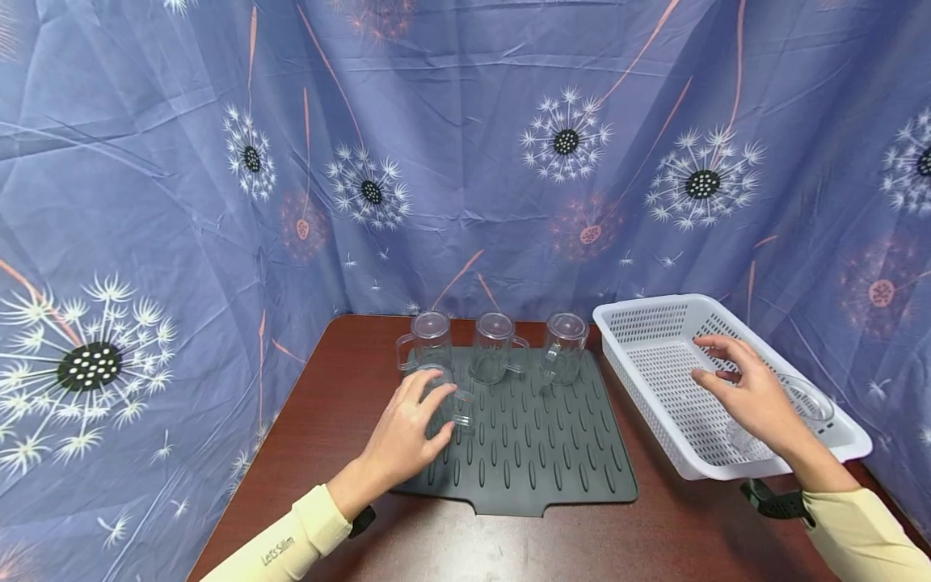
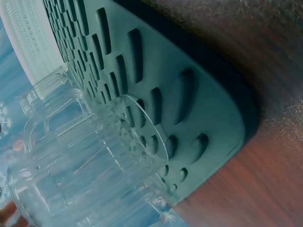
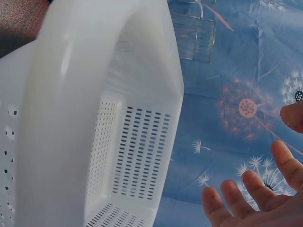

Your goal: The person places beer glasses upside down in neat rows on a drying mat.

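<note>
My left hand [image 1: 409, 424] grips a clear glass mug [image 1: 463, 410] near its upturned base, over the left part of a dark grey draining mat [image 1: 509, 453]. In the left wrist view, the mug's rim is right at the ribbed mat and only fingertips [image 2: 9, 213] show. The right hand [image 1: 752, 396] hovers above a white perforated basket [image 1: 640, 388], fingers loosely bent and holding nothing. Beneath that hand and wrist, another glass mug [image 1: 807, 400] lies in the basket, partly hidden. The right wrist view shows the fingers spread apart, beyond the basket's rim [image 3: 71, 94].
Three upside-down glass mugs stand along the mat's back edge: left [image 1: 431, 339], middle [image 1: 491, 352] and right [image 1: 566, 347]. The brown wooden table [image 1: 313, 404] carries mat and basket. A blue dandelion-print curtain [image 1: 465, 162] hangs close behind.
</note>
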Action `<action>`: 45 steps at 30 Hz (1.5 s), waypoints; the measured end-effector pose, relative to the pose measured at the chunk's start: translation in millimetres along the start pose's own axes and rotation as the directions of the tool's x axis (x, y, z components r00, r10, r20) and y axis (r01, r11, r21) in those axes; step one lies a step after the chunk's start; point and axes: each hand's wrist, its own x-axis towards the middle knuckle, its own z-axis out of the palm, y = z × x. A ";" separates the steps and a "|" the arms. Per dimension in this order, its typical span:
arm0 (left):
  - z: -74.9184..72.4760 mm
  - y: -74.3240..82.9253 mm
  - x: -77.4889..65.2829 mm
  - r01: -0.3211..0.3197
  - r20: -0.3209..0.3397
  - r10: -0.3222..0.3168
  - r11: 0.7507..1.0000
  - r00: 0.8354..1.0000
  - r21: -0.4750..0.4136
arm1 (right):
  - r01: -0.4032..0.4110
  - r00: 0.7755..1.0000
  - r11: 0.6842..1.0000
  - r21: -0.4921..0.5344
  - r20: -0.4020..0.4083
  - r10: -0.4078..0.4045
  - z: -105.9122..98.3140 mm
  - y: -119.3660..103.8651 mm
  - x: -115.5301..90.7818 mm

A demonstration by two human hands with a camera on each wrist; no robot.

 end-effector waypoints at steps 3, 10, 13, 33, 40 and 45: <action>3.1 -2.8 0.4 0.114 0.007 -0.114 0.993 0.993 0.030 | -0.014 1.000 1.000 -0.007 -0.004 0.014 -1.4 1.6 -1.0; 5.5 -5.9 5.0 0.216 0.038 -0.216 0.976 0.976 0.014 | -0.023 1.000 1.000 -0.006 0.004 0.023 -3.0 4.8 -2.6; 5.5 -7.1 6.9 0.216 0.021 -0.217 0.976 0.976 0.019 | -0.023 1.000 1.000 -0.003 -0.006 0.023 -3.1 5.2 -2.7; 6.5 -23.8 14.0 0.402 0.148 -0.391 0.914 0.908 -0.051 | -0.016 0.999 0.998 -0.069 -0.039 0.013 -15.0 21.9 1.8; 3.4 -34.8 17.2 0.377 0.191 -0.351 0.918 0.917 -0.121 | -0.006 1.000 0.985 -0.172 -0.017 0.003 -25.9 32.2 5.0; 0.7 -40.4 17.4 0.377 0.233 -0.341 0.917 0.911 -0.132 | -0.018 1.000 0.972 -0.233 0.008 0.021 -33.1 42.4 6.7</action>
